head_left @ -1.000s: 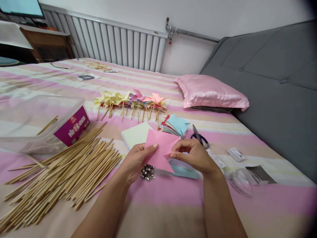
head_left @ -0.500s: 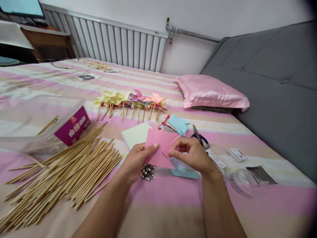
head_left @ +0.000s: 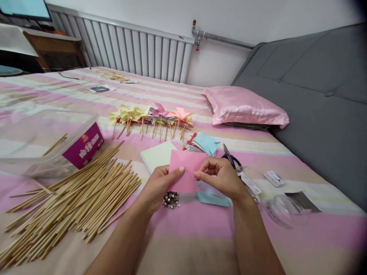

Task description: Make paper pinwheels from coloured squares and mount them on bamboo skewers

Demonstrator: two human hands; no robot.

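Observation:
A square of pink paper (head_left: 183, 181) is held up between my two hands. My left hand (head_left: 160, 185) pinches its left side, thumb on the front face. On the right side, the thumb and fingers of my right hand (head_left: 219, 175) are closed on the paper's edge. Under the paper's lower left lies a small heap of shiny metal pins (head_left: 171, 200). Behind it rests a stack of pale green paper squares (head_left: 156, 154). Below my right hand is a light blue paper piece (head_left: 213, 199). Cut blue paper pieces (head_left: 208, 143) are piled just beyond.
Many wooden sticks (head_left: 86, 191) spread at the left beside a clear plastic box (head_left: 83, 149). Finished paper pinwheels (head_left: 151, 114) lie in a row farther back. Scissors (head_left: 232, 158), a clear round lid (head_left: 286, 210) and a pink pillow (head_left: 246, 107) are on the right.
The pink paper's right part has shifted slightly in my right fingers, and its lower right corner no longer sticks out as far. Both hands stay in nearly the same place.

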